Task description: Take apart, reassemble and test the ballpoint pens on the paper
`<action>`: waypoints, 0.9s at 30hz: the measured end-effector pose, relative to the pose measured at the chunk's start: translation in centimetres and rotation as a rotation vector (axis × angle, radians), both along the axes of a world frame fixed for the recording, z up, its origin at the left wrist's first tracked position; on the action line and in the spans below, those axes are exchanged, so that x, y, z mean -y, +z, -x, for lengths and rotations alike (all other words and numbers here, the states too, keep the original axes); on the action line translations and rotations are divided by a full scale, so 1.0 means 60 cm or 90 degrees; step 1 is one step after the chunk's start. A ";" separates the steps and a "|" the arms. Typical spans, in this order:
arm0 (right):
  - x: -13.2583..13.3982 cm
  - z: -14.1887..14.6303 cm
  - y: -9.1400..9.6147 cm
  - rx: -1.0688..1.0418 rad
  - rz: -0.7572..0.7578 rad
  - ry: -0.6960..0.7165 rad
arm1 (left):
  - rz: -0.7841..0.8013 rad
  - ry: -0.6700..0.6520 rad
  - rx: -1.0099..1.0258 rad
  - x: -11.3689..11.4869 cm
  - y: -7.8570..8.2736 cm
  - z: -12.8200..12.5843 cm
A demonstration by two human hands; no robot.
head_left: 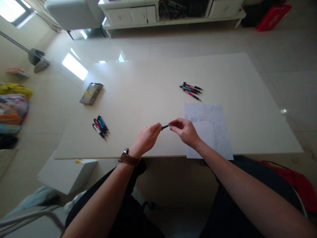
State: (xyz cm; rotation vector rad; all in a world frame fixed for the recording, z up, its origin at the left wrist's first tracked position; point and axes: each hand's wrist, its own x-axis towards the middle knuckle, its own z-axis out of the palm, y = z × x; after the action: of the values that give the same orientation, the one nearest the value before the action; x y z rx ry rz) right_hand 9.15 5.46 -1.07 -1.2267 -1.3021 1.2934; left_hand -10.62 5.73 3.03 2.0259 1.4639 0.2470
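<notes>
Over the front of the white table [138,99], a dark pen [165,127] spans the gap between my two hands. My left hand [146,137], below a brown-strapped wristwatch [129,158], is closed around one end of it. With thumb and fingertips my right hand [184,130] pinches the other end, at its tip; any small part inside that pinch is too small to make out. Under the right hand and forearm lies a sheet of paper [221,132] covered with fine writing, blank in its lower middle.
Several pens [191,91] lie grouped behind the paper. Another group of pens [100,128] rests at the left, with a small grey and yellow box [91,94] behind it. A white box [68,172] stands below the table's left front edge. A white cabinet [131,16] is beyond.
</notes>
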 end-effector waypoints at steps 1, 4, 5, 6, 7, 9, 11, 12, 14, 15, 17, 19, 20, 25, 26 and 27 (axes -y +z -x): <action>0.000 -0.001 0.000 0.004 -0.002 0.006 | -0.004 -0.006 -0.005 0.000 0.001 0.001; -0.001 -0.002 0.002 0.009 0.014 0.026 | -0.013 -0.020 -0.015 -0.001 0.004 0.004; -0.001 -0.002 0.003 0.013 0.024 0.031 | -0.015 -0.022 -0.018 -0.001 0.004 0.004; -0.001 -0.002 0.005 0.018 0.034 0.037 | -0.017 -0.021 -0.019 -0.001 0.005 0.005; -0.001 -0.003 0.007 0.024 0.042 0.043 | -0.019 -0.020 -0.020 -0.002 0.005 0.005; 0.000 -0.003 0.011 0.044 0.053 0.058 | -0.020 -0.025 -0.022 -0.001 0.006 0.004; 0.002 -0.004 0.014 0.091 0.053 0.070 | -0.018 -0.036 -0.020 -0.001 0.006 0.004; 0.002 -0.004 0.015 0.125 0.051 0.069 | -0.015 -0.044 -0.015 0.000 0.006 0.004; 0.003 -0.005 0.016 0.184 0.052 0.055 | -0.010 -0.054 -0.004 0.000 0.004 0.004; 0.003 -0.006 0.016 0.193 0.054 0.045 | -0.012 -0.056 -0.002 0.001 0.002 0.004; 0.003 -0.006 0.015 0.159 0.053 0.035 | -0.025 -0.054 -0.010 0.001 -0.002 0.006; 0.002 -0.006 0.015 0.116 0.031 0.043 | -0.036 -0.047 -0.019 0.002 -0.006 0.007; 0.003 -0.006 0.015 0.115 0.015 0.049 | -0.038 -0.047 -0.018 0.002 -0.007 0.008; 0.006 -0.007 0.017 0.239 0.025 0.080 | -0.035 -0.054 -0.003 0.004 -0.009 0.007; 0.006 -0.007 0.016 0.251 0.040 0.073 | -0.033 -0.054 -0.003 0.004 -0.009 0.006; 0.006 -0.007 0.016 0.250 0.052 0.062 | -0.033 -0.052 -0.006 0.004 -0.009 0.006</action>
State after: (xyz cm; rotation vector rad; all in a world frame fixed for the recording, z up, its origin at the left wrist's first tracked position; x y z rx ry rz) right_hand 9.59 5.10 -0.10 -1.5467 -1.6144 1.2209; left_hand -11.00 5.48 2.49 2.1247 1.3899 0.2441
